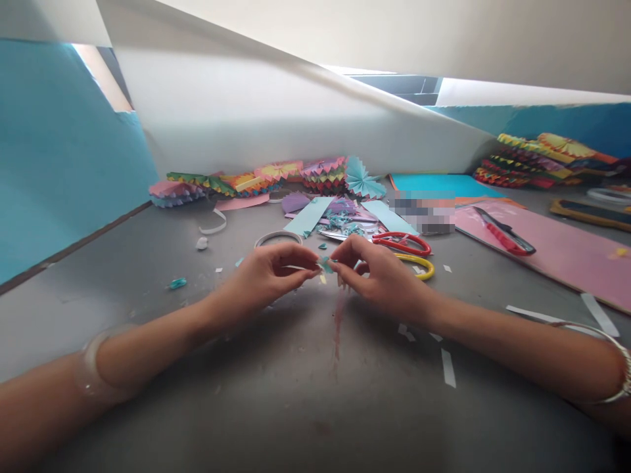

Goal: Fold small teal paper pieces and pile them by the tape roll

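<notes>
A small light-blue piece of paper point(326, 264) is pinched between my two hands above the grey table. My left hand point(283, 269) grips its left side between thumb and fingertips. From the right, my right hand point(377, 272) pinches the other side, with its fingers curled. Just beyond the hands are scissors with red handles point(411, 244) and a yellow handle loop point(424, 268). A roll of tape point(279, 237) sits partly behind my left hand. Small blue paper scraps point(340, 222) lie in a heap past the fingertips, beside light-blue paper strips point(309, 217).
Folded paper rosettes point(279, 172) line the back of the table, with another stack point(537, 161) at the far right. A red cutter knife point(505, 233) rests on a pink sheet point(557, 246). White paper bits point(448, 368) and a teal scrap point(178, 283) are scattered about.
</notes>
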`<state>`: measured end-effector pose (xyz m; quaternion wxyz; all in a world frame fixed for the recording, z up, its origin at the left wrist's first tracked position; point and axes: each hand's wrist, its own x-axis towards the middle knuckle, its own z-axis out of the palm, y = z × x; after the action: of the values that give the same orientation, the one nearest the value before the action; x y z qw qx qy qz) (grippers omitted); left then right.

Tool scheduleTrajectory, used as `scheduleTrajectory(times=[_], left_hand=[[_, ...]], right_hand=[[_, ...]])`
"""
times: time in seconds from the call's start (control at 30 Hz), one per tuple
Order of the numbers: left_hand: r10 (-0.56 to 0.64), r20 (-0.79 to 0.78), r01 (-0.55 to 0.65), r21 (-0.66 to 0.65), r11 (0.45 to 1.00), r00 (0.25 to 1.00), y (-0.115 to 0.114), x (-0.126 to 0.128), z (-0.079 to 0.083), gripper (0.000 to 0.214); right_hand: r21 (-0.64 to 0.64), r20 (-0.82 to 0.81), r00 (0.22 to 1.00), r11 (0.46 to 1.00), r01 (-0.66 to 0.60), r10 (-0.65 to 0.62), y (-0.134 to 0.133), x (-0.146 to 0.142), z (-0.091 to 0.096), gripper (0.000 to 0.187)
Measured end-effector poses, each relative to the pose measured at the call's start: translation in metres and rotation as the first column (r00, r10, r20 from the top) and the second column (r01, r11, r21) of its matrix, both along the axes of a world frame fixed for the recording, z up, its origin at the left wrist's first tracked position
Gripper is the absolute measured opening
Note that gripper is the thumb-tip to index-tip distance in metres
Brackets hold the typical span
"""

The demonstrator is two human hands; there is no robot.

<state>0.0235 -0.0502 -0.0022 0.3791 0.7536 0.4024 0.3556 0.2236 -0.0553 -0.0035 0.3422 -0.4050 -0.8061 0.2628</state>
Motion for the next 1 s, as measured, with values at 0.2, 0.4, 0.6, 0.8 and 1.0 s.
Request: scheduleTrajectory(times=[0.2,0.4,0.6,0.8,1.0], left_hand=[[0.007,0.009,-0.007,0.087,0.996,1.0,-0.0014,0.001,0.0001,0.015],[0.024,-0.01,-0.023,0.064,0.998,1.0,-0.0006,0.0005,0.0003,0.016],[-0.003,0.046,0.003,-0.001,1.0,0.999,-0.0008,0.0006,-0.0003,0.018],[-0.021,0.079,0.022,-0.021,1.0,0.997,-0.0007,0.0026,-0.0013,0.016],[-0.082,0.066,0.083,-0.01,0.997,0.994,-0.0026,0.0045,-0.0007,0.012]], right_hand=[[0.014,0.013,0.998,0.998,0.062,-0.062,-0.0004,-0.0009,-0.0003,0.008],[-0.002,-0.007,0.999,0.999,0.051,-0.051,-0.0014,-0.0011,-0.0022,0.009],[-0.012,-0.023,1.0,1.0,0.016,-0.016,-0.0013,-0.0013,-0.0026,0.012],[-0.011,-0.022,1.0,1.0,0.007,-0.008,0.0,-0.0019,-0.0029,0.012],[-0.037,-0.036,0.999,0.999,-0.006,0.005,0.0012,-0.0029,-0.0053,0.012]])
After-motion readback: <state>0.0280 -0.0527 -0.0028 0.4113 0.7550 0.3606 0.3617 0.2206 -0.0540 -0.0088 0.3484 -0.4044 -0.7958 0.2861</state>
